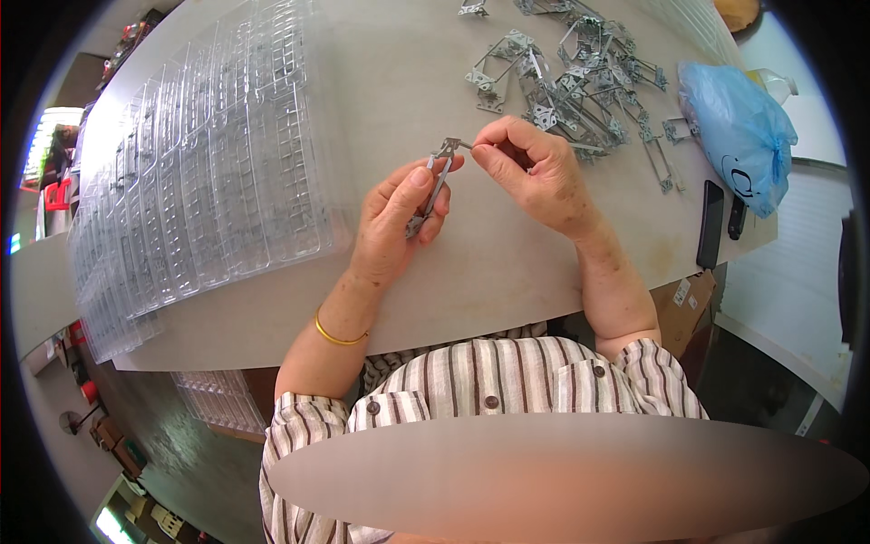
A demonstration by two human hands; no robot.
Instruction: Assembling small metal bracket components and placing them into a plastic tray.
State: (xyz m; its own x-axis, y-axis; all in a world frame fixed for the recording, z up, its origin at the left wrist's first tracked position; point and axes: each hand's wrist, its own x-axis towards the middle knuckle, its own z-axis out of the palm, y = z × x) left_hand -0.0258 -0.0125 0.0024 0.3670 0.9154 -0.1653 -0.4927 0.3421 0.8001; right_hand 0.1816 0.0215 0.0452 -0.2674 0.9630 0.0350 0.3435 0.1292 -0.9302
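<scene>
Hands work a metal bracket at a grey table (pixel 507 272)

Left of the bracket (pixel 438 181), clear plastic trays (pixel 208 181) overlap; beyond it lies a heap of metal parts (pixel 571 82). The left hand (pixel 399 218) grips its shaft, while the right hand (pixel 535 172) pinches its top end.

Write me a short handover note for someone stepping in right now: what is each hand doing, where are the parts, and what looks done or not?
Left hand: closed around a slim metal bracket, held upright over the table.
Right hand: fingertips pinching the bracket's top end.
Parts: a loose pile of metal brackets lies ahead and to the right, with a few strays beside it. Clear plastic trays are laid overlapping on the left.
Done: cannot tell whether any tray pockets are filled.
Left: the held bracket is not yet set down; the pile looks sizeable.
Nearby: a blue plastic bag and a dark phone at the right edge.
</scene>
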